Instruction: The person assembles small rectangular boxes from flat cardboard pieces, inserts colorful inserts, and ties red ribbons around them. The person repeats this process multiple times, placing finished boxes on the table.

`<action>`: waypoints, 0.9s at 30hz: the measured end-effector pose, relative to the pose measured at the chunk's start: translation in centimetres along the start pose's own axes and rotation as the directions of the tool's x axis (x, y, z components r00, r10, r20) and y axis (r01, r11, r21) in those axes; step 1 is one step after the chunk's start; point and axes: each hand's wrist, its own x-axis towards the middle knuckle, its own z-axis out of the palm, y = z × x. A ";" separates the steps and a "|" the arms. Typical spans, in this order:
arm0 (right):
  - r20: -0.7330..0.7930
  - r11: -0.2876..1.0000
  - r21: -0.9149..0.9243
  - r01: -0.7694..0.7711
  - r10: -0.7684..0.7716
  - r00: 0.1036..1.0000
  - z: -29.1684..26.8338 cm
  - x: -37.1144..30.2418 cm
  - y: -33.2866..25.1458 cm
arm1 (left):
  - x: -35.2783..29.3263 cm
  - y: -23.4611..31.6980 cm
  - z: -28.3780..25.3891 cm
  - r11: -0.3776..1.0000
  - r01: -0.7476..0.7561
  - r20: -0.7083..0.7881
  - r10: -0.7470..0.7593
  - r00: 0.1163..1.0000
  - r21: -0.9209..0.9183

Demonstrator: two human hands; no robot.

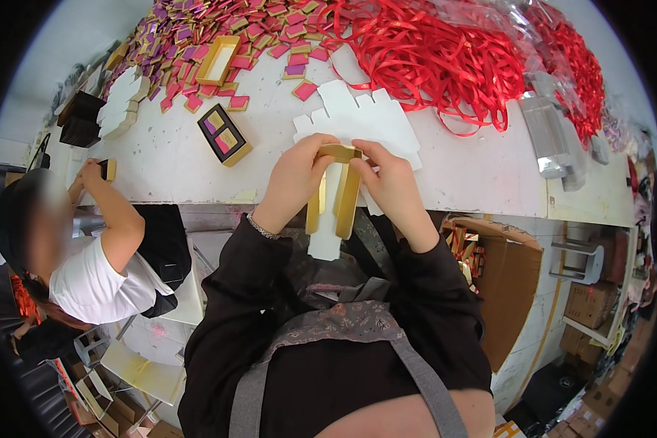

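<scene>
Over the near edge of the table I hold a partly folded gold card box (348, 201) with a white inner face. Its two long gold sides stand up and a white end flap hangs toward me. My left hand (299, 175) is closed on the far left corner, fingers and thumb pinching the gold end wall. At the far right corner my right hand (394, 182) grips the same end wall between thumb and fingers. Just beyond my hands lie flat white card blanks (365, 117) with notched edges.
A gold box with a black insert (224, 136) and an open gold box (217, 62) lie left. Small pink, purple and gold pieces (277, 33) and red ribbons (438, 58) cover the back. A co-worker (102, 270) sits left; a cardboard carton (500, 285) stands right below the table.
</scene>
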 end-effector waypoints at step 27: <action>-0.156 0.940 -0.299 0.167 -0.221 0.963 2.4 -1.1 0.3 | -0.6 0.3 2.3 0.916 -0.265 -0.130 0.315 0.940 0.301</action>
